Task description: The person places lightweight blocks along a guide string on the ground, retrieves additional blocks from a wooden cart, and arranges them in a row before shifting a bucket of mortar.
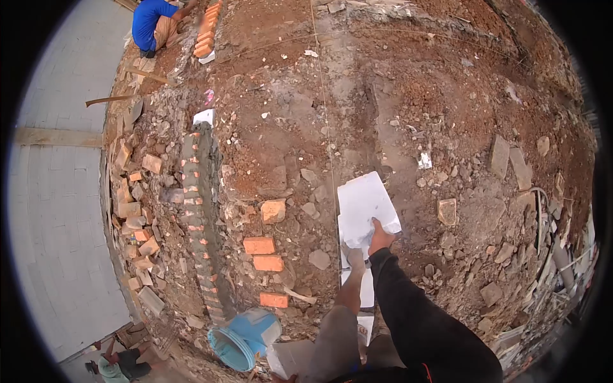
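My right hand point(381, 236), at the end of a black sleeve, grips the near edge of a large white block point(367, 198), thumb on top. More white blocks point(366, 290) lie in a line below it, along a string. A bare leg and foot point(354, 258) rest beside that line. At the bottom edge only part of my left hand point(284, 378) shows, by a pale grey slab point(292, 357); its grip is hidden.
A blue bucket point(233, 348) lies tipped, lower left. Orange bricks point(268, 263) and rubble are scattered about. A mortared brick row point(207, 210) runs along the left. One person in blue point(148, 22) crouches upper left; another person point(118, 367) is lower left.
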`<state>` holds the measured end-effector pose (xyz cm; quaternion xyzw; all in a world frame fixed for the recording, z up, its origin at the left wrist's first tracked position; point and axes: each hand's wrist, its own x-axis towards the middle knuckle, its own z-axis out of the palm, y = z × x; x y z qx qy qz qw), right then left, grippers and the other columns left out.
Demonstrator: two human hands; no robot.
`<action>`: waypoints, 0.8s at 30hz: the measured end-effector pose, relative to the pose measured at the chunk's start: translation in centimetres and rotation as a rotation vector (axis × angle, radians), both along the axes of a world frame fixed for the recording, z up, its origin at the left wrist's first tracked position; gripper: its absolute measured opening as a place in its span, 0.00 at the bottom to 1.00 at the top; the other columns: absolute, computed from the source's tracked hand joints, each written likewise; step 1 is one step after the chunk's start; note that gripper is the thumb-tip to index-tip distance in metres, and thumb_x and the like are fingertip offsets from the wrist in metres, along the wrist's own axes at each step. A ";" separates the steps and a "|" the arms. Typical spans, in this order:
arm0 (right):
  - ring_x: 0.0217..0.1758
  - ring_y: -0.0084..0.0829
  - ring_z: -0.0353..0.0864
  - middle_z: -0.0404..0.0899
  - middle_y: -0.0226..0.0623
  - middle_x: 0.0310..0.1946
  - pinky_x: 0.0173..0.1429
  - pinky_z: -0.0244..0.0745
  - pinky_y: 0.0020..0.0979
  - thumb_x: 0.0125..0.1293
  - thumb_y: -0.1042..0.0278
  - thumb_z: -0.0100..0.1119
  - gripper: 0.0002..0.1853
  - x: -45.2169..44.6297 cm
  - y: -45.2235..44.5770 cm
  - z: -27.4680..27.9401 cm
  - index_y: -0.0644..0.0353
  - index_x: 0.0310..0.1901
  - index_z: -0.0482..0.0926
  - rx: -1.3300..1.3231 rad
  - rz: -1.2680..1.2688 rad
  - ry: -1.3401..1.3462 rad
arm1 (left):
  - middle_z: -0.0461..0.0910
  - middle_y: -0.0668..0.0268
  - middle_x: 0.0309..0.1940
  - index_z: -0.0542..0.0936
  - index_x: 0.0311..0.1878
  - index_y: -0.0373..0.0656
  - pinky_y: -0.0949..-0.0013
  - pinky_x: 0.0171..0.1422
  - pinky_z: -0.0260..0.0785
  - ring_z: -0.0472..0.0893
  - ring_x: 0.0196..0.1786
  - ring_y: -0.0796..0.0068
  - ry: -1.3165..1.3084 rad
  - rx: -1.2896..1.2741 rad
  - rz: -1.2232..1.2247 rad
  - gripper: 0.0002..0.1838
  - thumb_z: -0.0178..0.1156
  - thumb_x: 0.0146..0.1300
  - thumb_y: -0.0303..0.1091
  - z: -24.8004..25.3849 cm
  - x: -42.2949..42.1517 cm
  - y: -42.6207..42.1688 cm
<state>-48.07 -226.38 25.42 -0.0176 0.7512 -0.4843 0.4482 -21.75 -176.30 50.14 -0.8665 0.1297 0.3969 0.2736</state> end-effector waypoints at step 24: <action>0.56 0.51 0.71 0.71 0.52 0.52 0.60 0.66 0.47 0.65 0.60 0.60 0.28 0.2 -14.6 -28.7 0.69 0.61 0.69 -0.196 1.002 0.984 | 0.43 0.40 0.76 0.41 0.76 0.27 0.54 0.82 0.37 0.44 0.79 0.46 0.187 -0.079 0.130 0.62 0.69 0.56 0.56 -13.4 2.1 -30.0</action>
